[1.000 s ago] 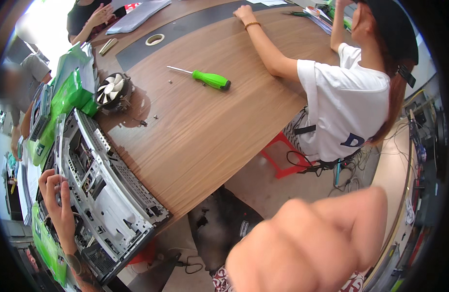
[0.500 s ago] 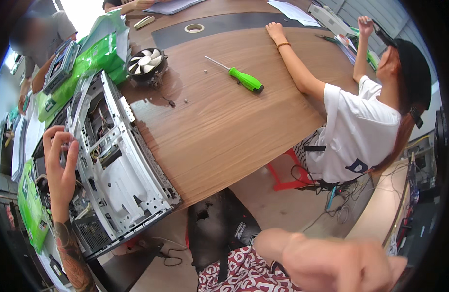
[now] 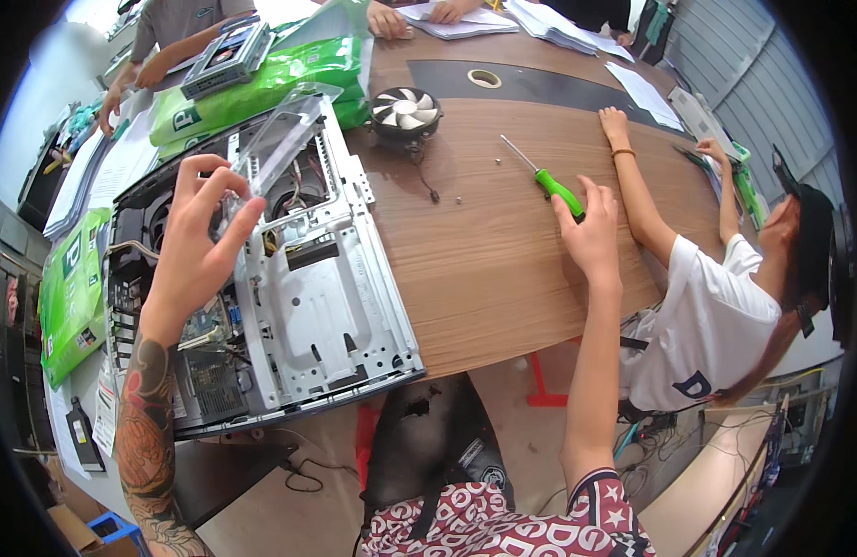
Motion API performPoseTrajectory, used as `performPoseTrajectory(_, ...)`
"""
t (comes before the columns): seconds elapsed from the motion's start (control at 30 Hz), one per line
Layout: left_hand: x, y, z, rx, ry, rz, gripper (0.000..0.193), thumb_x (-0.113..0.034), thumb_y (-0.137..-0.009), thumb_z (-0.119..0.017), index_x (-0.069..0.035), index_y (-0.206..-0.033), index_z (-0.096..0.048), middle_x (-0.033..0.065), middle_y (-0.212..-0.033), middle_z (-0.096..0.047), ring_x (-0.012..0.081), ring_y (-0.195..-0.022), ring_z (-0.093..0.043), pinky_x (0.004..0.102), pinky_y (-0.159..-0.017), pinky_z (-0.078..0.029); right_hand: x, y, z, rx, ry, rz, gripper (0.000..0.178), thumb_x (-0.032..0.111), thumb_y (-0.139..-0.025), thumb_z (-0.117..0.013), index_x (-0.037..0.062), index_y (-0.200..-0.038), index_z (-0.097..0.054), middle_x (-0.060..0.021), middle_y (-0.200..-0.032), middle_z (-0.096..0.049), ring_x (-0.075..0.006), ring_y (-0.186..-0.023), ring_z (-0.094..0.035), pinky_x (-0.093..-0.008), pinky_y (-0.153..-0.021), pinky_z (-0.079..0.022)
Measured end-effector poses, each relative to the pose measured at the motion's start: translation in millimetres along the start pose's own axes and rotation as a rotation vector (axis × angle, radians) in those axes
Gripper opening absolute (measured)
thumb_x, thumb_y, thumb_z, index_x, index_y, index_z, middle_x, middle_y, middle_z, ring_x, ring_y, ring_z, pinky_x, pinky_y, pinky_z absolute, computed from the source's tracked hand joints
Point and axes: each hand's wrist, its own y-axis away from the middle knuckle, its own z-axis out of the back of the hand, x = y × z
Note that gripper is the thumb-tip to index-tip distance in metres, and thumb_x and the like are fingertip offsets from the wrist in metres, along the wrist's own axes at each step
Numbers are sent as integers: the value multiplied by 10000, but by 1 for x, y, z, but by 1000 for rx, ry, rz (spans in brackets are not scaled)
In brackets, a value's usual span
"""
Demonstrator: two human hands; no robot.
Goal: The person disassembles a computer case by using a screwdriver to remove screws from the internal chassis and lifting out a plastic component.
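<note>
My left hand [image 3: 206, 237], its fingers curled, is over an opened computer case [image 3: 340, 330] at the left. Between thumb and fingers is some clear plastic, seemingly the lower end of a long clear plastic piece [image 3: 285, 139] slanting over the case; the fingers partly hide it. My right hand [image 3: 591, 232] reaches over the table with fingers apart around the handle end of a green screwdriver [image 3: 556, 188]. The screwdriver lies on the wood, its shaft pointing away to the left. Whether the fingertips touch the handle is hard to see.
A cooling fan [image 3: 405, 111] with a cable and small screws [image 3: 459, 199] lie on the table [image 3: 484, 288]. Behind the case, a metal drive [image 3: 229, 60] rests on a green bag [image 3: 308, 74]. A tape roll [image 3: 484, 79] lies farther back. A person [image 3: 716, 306] sits at right, forearm on the table.
My right hand has gone from low at the right, blurred, up to the screwdriver's handle. The view has shifted left, so the case and table appear farther right. My left hand stays curled at the case.
</note>
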Motion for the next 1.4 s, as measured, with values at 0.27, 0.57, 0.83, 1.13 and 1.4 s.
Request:
performPoseTrajectory(0.27,3,2,1,-32,27,-23,257,-217,-883,-745,-27,-981,-602,148,-1163,-496,326,-1042,-568,394,-920,-454,-3,0,-18,-12,-244,-214,320,270,-938,-696,-27,-1040,-638,-175,-995,-610,-286,-894,-593,-399,-810,-487)
performPoseTrajectory(0.57,3,2,9,-14,-29,-84,359,-226,-781,-849,-36,-997,-634,148,-1197,-496,296,-989,-623,391,-894,-487,127,-86,4,-156,-1090,-157,259,264,-962,-665,9,-926,-633,-41,-723,-607,-124,-617,-573,-273,-552,-442)
performPoseTrajectory(0.83,-8,-2,10,69,-9,-62,402,-173,-736,-829,-55,-1065,-632,158,-1233,-516,314,-1074,-570,398,-941,-456,145,-53,-58,144,-1787,-408,285,312,-923,-611,54,-804,-588,-34,-673,-534,-115,-556,-492,-262,-487,-343)
performPoseTrajectory(1.13,-7,-2,10,-2,-32,-2,512,-86,-710,-804,-80,-1190,-625,139,-1233,-525,293,-1075,-535,380,-919,-463,151,-44,-45,130,-1704,-394,269,293,-901,-647,58,-788,-580,-25,-697,-544,-106,-523,-483,-253,-454,-319)
performPoseTrajectory(1.4,-3,-2,12,15,-235,-90,562,-120,-705,-806,-146,-1238,-628,107,-1217,-489,277,-970,-455,389,-881,-436,149,-46,-35,-6,-1386,-243,234,208,-932,-663,53,-772,-591,18,-621,-518,-53,-552,-472,-240,-469,-313)
